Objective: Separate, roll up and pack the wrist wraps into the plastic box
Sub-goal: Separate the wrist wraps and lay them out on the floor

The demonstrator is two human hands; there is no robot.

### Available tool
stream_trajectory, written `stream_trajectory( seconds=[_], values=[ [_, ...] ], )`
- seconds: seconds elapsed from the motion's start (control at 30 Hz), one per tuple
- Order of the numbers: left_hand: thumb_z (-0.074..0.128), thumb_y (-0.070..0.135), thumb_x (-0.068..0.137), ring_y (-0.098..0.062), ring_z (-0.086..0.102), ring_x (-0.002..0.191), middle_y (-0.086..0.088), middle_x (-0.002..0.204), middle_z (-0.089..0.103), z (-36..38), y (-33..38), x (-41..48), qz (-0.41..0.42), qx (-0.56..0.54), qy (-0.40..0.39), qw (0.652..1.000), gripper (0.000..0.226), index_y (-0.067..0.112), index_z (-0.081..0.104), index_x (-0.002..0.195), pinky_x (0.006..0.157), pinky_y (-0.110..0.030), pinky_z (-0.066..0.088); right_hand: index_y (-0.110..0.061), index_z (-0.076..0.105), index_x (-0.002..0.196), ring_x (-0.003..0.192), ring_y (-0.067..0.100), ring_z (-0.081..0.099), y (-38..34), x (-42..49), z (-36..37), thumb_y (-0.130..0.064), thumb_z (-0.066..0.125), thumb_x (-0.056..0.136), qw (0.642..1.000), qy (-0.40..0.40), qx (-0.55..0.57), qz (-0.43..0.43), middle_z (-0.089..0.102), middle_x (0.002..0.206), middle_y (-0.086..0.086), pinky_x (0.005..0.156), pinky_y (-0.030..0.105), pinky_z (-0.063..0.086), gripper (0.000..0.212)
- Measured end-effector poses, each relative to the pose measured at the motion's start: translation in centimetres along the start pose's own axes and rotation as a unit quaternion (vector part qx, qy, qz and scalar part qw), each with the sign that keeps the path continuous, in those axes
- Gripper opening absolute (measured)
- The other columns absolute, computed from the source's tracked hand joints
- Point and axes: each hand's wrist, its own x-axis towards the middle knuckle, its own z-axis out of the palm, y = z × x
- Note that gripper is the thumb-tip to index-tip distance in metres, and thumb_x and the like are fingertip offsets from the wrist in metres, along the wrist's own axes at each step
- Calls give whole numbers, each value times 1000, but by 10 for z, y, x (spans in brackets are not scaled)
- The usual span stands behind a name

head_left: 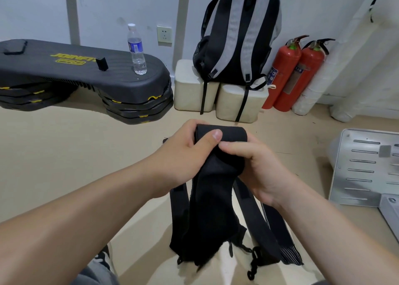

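Both hands hold a bundle of black wrist wraps (216, 198) above the floor (64, 155), in the near middle of the scene. The left hand (181, 155) has its grip closed round the folded top, thumb pressed on the fabric. The right hand (257, 168) clasps the same fold from the right. The loose ends hang down (one is striped). Far behind, a backpack (237, 36) sits on cream stools (187, 90), and a water bottle (136, 49) stands on a black step platform (64, 69) to the left.

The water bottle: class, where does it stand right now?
In the head view the water bottle stands upright at upper left, on the right end of the black step platform, just left of the wall socket.
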Motion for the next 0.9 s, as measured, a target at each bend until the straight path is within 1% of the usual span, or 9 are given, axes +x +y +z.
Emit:
stream_trajectory(
  seconds=[0.17,0.27,0.4,0.47,0.53,0.63,0.7,0.83,0.9],
  values=[
    [49,53,107,-9,69,112,10,117,72,12,1,-8,-3,6,8,1000,19,41,54,121,103,-42,56,-11,60,141,123,31,71,-1,-2,5,-61,66,93,999,-4,7,34,72,134,16,109,51,53,69],
    [44,54,107,-9,67,114,9,120,69,17,5,-12,-4,10,20,1000,21,39,52,120,106,-41,53,-14,57,144,125,29,70,1,-3,6,-69,67,89,999,-17,-6,38,71,135,14,112,51,50,79],
    [41,54,108,-9,66,114,7,122,68,14,4,-14,-8,41,14,999,25,36,51,124,105,-39,53,-16,57,142,124,25,70,1,-7,8,-70,65,92,997,-7,-68,23,74,132,9,112,49,50,75],
    [40,53,109,-8,65,114,6,123,68,13,4,-15,-18,49,3,999,26,36,50,126,104,-36,53,-16,58,140,123,26,71,0,-10,8,-64,67,95,997,-1,-77,14,74,130,12,110,49,52,67],
    [39,58,108,-10,66,114,6,122,69,11,4,-14,-32,48,-3,998,28,39,51,123,103,-37,54,-15,58,135,117,25,73,0,-12,9,-52,70,94,999,7,-52,3,73,127,17,101,45,59,57],
    [34,78,96,-19,71,111,6,117,73,6,5,-14,-73,34,8,997,44,46,58,115,102,-48,56,-17,58,129,98,23,75,-2,-14,12,-33,71,95,999,1,-29,-22,74,112,15,81,37,63,40],
    [32,84,91,-23,77,106,4,115,78,5,4,-12,-106,-5,8,994,57,45,64,118,98,-54,59,-18,57,128,90,23,75,-3,-14,13,-18,68,101,999,-15,-18,-33,74,102,8,76,37,64,29],
    [27,78,101,-25,80,100,-4,111,82,10,8,-11,-166,-95,-33,981,71,31,73,125,87,-47,64,-23,64,115,81,20,72,-8,-12,13,2,64,99,998,-27,-11,-53,73,90,2,72,35,63,29],
    [29,74,103,-26,80,101,-4,112,82,11,9,-12,-158,-101,-53,981,67,29,72,127,86,-48,64,-23,65,111,80,20,71,-11,-12,13,6,63,98,998,-24,-18,-57,73,89,4,73,36,64,32]
  ],
)
